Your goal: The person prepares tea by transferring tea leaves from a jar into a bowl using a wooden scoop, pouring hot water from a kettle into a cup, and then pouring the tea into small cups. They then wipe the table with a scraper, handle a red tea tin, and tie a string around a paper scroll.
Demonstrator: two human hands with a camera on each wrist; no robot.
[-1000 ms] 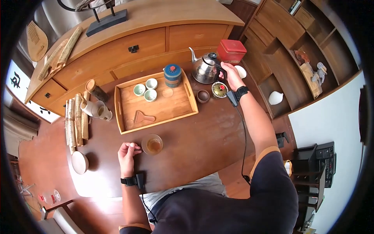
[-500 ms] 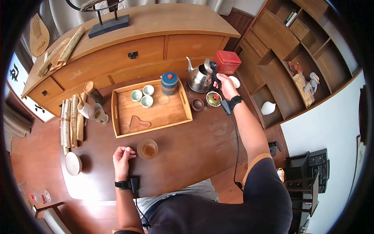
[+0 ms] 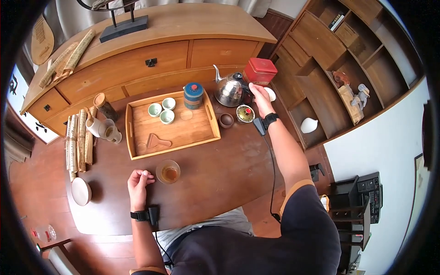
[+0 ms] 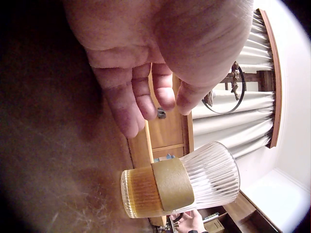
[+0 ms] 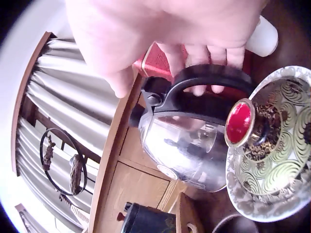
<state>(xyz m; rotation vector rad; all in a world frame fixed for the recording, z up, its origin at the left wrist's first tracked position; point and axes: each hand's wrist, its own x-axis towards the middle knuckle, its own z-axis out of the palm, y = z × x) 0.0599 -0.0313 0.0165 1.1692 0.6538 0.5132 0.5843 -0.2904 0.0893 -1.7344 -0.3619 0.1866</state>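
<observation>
On the far right of the table stands a steel kettle [image 3: 229, 90] with its lid down. My right hand [image 3: 261, 98] is at its black handle [image 5: 209, 75]; the fingers curl loosely behind the handle and the thumb stays off it. A patterned bowl [image 5: 272, 184] holds dark leaves and a red-topped knob [image 5: 240, 124], close below that hand. My left hand [image 3: 138, 183] rests near the front of the table, fingers loosely bent and holding nothing. Just beyond its fingertips is a ribbed, flared glass [image 4: 177, 182] with amber liquid and a tan band.
A wooden tray [image 3: 130, 137] carries pale green cups [image 3: 167, 102], a blue canister [image 3: 193, 97] and a triangular wooden piece [image 3: 159, 140]. A small brown cup [image 3: 226, 120] and red tin [image 3: 260, 71] stand near the kettle. At left are bamboo rolls [image 3: 81, 142] and a bowl [image 3: 81, 191].
The kettle's lid, down one second ago, was raised half a second ago and is down again now. My right thumb has come off the handle. The left hand stays beside the glass.
</observation>
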